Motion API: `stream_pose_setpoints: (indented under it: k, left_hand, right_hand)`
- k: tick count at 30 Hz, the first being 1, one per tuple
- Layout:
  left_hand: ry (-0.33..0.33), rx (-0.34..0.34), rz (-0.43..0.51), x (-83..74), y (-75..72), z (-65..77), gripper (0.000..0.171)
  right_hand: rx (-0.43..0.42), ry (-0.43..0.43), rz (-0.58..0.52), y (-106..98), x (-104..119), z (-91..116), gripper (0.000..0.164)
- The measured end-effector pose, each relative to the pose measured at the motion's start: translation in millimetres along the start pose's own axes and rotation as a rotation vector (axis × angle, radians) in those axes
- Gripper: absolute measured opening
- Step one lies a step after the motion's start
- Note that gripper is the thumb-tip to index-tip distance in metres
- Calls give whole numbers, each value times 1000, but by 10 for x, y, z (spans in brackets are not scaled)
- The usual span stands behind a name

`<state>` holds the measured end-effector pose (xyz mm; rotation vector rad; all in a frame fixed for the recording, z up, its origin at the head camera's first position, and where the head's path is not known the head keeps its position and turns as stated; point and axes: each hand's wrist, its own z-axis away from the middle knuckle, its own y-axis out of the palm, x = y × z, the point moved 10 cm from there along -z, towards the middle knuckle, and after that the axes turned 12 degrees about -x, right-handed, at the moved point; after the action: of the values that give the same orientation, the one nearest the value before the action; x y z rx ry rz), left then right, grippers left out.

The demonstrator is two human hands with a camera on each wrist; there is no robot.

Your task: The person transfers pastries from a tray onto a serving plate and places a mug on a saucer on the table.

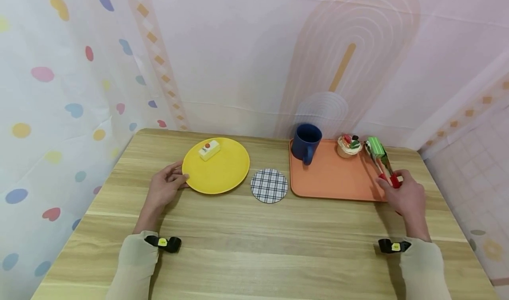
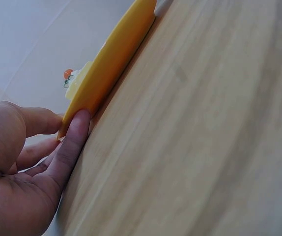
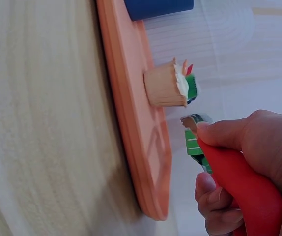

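At the left, my left hand (image 1: 168,186) pinches the near-left rim of a round yellow plate (image 1: 222,172). In the left wrist view the thumb is under the rim and fingers are at its upper side. A small pale cake slice (image 1: 210,150) with a red topping sits on the plate. My right hand (image 1: 408,195) grips metal tongs by their red handles (image 3: 244,182), over the right end of the orange tray (image 1: 334,183). Between the tongs' tips is a green striped cake piece (image 1: 375,147), raised above the tray. A cupcake (image 1: 349,147) stands on the tray beside it.
A dark blue mug (image 1: 305,140) stands on the tray's left back corner. Between plate and tray lies a round checked coaster (image 1: 269,185). The wooden table (image 1: 278,256) backs onto a patterned curtain (image 1: 234,61).
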<state>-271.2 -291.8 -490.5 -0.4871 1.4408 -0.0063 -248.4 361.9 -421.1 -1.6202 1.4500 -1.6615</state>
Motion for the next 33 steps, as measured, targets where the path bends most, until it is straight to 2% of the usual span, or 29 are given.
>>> stream_pose_setpoints:
  k: [7,15,33]
  left_hand:
    - [6,11,1,-37,55,0,59]
    - [3,7,-17,-14,28,2,59]
    - [-9,1,3,1,2,5,58]
  right_hand:
    - [-19,-13,13,-95,-9,43,70]
    - [-53,-36,-1,-148,66,52,68]
    - [-84,-86,-16,-212,241,106,64]
